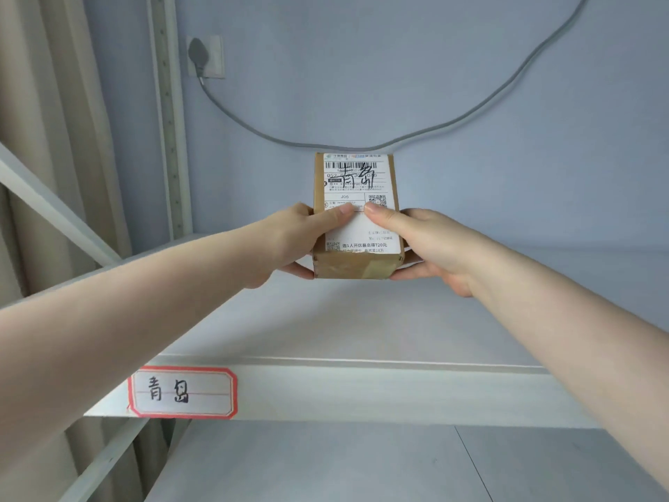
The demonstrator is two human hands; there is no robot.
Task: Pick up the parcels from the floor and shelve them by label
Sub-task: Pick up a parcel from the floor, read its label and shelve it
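A small brown cardboard parcel [356, 264] with a white shipping label and black handwritten characters on top is held over the white shelf board [325, 320]. My left hand [297, 240] grips its left side, thumb on the label. On the right side my right hand [430, 244] holds it the same way, fingers under the box. The parcel's near end looks slightly above the shelf surface; whether its far end touches the board I cannot tell. A red-bordered tag [182, 392] with handwritten characters sticks to the shelf's front edge at the left.
A grey cable [362, 146] sags along the blue wall behind the shelf, plugged into a wall socket [204, 56]. A white shelf upright [170, 114] stands at the left, beside beige curtains [43, 139]. A lower shelf board [325, 465] shows beneath.
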